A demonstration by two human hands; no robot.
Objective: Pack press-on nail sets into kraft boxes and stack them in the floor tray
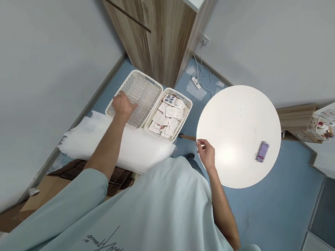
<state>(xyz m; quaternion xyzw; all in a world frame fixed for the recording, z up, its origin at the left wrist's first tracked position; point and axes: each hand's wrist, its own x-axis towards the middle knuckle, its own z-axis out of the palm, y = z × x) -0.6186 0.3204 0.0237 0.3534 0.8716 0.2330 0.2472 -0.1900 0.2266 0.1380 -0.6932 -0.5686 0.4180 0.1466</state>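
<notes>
My left hand [124, 105] reaches into a white basket [133, 73] with perforated sides. Thumb and fingers are spread over the clear plastic pieces [143, 94] packed inside; the fingertips are partly hidden, and no grasp shows. Beside it stands a second white basket [188, 112], filled with printed cards [173, 113] lying in loose layers. My right hand [206, 153] is at the left edge of a round white table [235, 117]. Its fingers are loosely bent with a gap to the thumb, and nothing shows in them.
White sheeting [140, 148] lies below the baskets, with a cardboard box [45, 192] at lower left. A wood-grain cabinet [163, 24] rises behind. A power strip [195, 83] with cables lies on the blue floor. A blurred purple item [262, 151] rests on the table; a wooden shelf [298, 116] stands beyond.
</notes>
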